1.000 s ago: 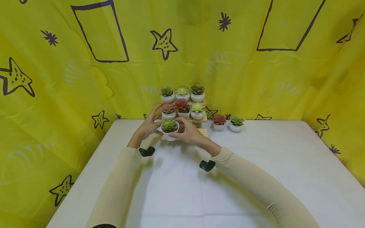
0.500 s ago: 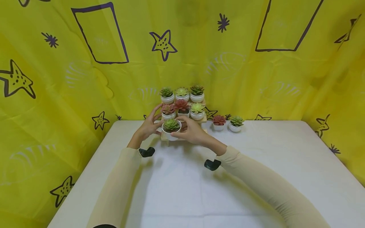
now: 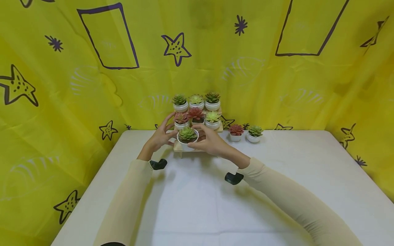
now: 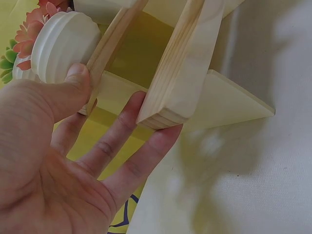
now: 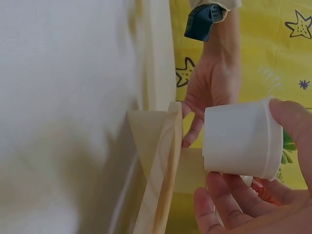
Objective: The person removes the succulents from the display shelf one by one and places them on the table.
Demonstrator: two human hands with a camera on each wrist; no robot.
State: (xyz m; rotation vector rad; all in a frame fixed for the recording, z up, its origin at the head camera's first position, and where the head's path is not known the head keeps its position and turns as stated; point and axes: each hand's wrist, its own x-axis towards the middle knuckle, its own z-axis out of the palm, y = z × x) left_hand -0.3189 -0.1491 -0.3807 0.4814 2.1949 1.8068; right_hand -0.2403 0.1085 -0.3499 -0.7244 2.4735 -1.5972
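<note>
My right hand (image 3: 210,141) pinches a white round pot with a green succulent (image 3: 187,134) by its rim, thumb on one side and fingers on the other. In the right wrist view, a gap shows between the base of this pot (image 5: 236,139) and the lowest board of a tiered wooden plant stand (image 5: 168,161). At the stand's left end, my left hand (image 3: 158,138) holds the middle board between thumb and index finger. Other fingertips of that hand touch the end of the lowest board (image 4: 170,73). Potted succulents, green and reddish, fill the two upper tiers.
To the right of the stand, a red succulent (image 3: 236,132) in a white square pot and a green one (image 3: 254,133) in a round pot stand on the white tabletop (image 3: 277,164). Close behind the stand hangs a yellow patterned curtain (image 3: 138,85).
My right hand has carried the potted succulent a little to the right above the lowest tier. The left hand stays at the stand's left end.
</note>
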